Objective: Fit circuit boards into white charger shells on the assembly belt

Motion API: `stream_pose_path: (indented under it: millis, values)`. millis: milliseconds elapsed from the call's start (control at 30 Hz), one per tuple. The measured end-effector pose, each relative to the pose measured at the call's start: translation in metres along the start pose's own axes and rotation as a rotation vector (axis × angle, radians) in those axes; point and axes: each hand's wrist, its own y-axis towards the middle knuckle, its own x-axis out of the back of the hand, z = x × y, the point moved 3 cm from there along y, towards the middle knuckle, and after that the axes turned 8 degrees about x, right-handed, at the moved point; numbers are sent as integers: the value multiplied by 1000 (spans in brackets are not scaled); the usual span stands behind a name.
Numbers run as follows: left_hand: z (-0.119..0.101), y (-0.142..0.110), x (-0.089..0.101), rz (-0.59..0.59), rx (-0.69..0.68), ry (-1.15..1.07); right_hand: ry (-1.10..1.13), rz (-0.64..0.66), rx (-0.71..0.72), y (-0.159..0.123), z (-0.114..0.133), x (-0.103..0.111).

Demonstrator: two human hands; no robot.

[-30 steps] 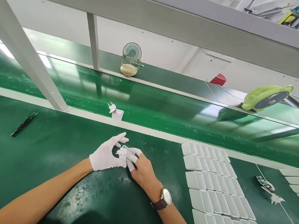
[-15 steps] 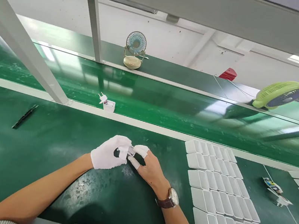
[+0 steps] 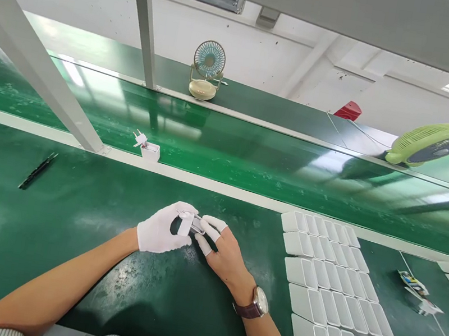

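Note:
Over the green bench, my left hand, in a white glove, is closed around a small white boxy piece. From its right side shows a shiny grey part. White finger covers sit on several fingers of my right hand, whose fingertips close on that grey part from the right. The gloved fingers hide some of the piece, and its exact kind is not clear.
Rows of white plastic casings lie to the right, with a small assembly of coloured parts beyond. A white box with a two-pin plug rides the green belt. Black tweezers lie left; a slanted post rises there.
The white box with the plug has moved left along the belt. More of the grey part shows between my hands, and my right fingers have shifted slightly. The view has tilted a little.

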Motion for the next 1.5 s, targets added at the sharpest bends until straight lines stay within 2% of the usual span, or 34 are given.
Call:
stream_pose_path:
  millis: [100,267,333,467,567,600,667,767,833,933,1100,1333,1433,1500]
  values:
    - [-1,0,1,-4,8,-13,-22,52,-5,-1,-1,1]
    - [-2,0,1,18,45,-40,226,72,-280,-2,-6,5]
    - [-3,0,1,15,47,-27,221,80,-246,-1,-4,5]
    - [-2,1,3,23,53,-18,73,150,-78,1,2,-3]
    - [3,2,2,30,96,-12,92,122,-100,0,2,-10]
    - [5,2,2,18,103,-16,162,83,-145,1,1,-11]
    - [7,3,-1,-46,58,-31,402,-76,-309,2,-2,-11]
    - [2,1,-8,-193,-140,-3,915,-315,-639,4,-6,-13]
    - [-5,-1,-14,-278,-263,47,1192,-349,-795,6,-3,-16]
    - [-17,-4,-21,-352,-374,86,1365,-342,-886,9,3,-16]
    - [-24,-7,-23,-408,-397,102,1406,-324,-878,11,9,-15]
    - [-19,-7,-23,-409,-347,90,1392,-261,-843,10,10,-19]
    - [-15,-5,-23,-374,-331,54,1230,-274,-787,10,4,-16]
    - [-11,-2,-21,-346,-254,31,1039,-308,-707,8,-2,-10]
